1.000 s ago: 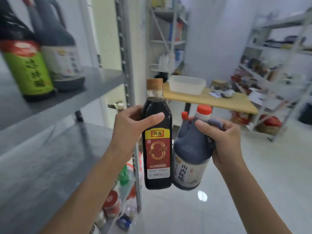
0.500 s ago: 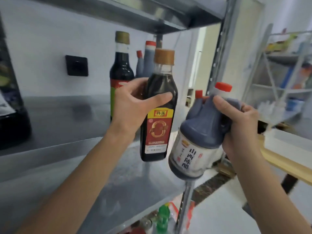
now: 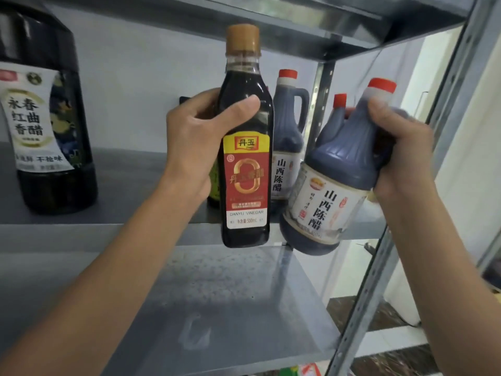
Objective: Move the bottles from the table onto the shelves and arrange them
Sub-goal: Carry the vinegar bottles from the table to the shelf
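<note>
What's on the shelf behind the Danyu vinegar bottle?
A red-capped Shanxi vinegar jug stands there. A green-labelled bottle shows only a sliver, the rest covered by the left hand and the bottle.

Two bare arms are all I can see of the person. The left forearm (image 3: 108,270) is slim and smooth, uncovered from the wrist to the bottom edge of view, and it widens toward the elbow. The left grip (image 3: 195,143) is a bare hand with a short, neatly trimmed thumbnail (image 3: 250,100). The right forearm (image 3: 436,270) is just as bare along its whole visible length. The right grip (image 3: 404,158) is likewise a bare hand, its knuckles showing as soft ridges; its nails are too blurred to make out.
</note>
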A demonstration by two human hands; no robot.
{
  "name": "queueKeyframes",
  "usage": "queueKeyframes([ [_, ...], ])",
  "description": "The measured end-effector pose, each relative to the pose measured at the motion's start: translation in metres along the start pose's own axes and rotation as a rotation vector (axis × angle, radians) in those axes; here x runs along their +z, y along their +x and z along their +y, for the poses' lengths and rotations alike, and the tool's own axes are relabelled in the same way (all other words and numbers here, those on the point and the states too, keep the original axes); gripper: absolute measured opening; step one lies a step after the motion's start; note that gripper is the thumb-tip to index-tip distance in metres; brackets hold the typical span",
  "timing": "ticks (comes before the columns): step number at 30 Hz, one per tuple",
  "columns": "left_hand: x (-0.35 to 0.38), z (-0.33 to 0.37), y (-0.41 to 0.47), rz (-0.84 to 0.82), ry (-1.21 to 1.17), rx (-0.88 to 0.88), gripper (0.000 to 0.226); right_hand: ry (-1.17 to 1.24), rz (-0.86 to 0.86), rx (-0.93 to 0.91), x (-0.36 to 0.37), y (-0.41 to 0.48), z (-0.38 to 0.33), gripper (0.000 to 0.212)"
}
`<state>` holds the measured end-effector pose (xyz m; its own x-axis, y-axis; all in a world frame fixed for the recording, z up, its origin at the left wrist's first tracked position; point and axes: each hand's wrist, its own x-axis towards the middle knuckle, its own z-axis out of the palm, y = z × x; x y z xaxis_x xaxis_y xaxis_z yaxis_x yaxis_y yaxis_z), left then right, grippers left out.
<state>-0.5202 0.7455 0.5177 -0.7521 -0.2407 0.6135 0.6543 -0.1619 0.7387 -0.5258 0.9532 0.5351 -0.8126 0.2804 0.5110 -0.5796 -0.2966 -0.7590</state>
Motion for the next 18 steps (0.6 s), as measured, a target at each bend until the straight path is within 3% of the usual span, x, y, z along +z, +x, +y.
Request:
queueKeyframes([
  [9,0.016,-0.003,0.01,0.015,0.074,0.112,0.022,-0.04,-0.177,0.008,0.02,0.033,0.011,0.009],
  [18,0.029,-0.023,0.026,0.03,0.226,0.262,0.024,-0.098,-0.174,0.014,0.036,0.059,0.03,0.018],
])
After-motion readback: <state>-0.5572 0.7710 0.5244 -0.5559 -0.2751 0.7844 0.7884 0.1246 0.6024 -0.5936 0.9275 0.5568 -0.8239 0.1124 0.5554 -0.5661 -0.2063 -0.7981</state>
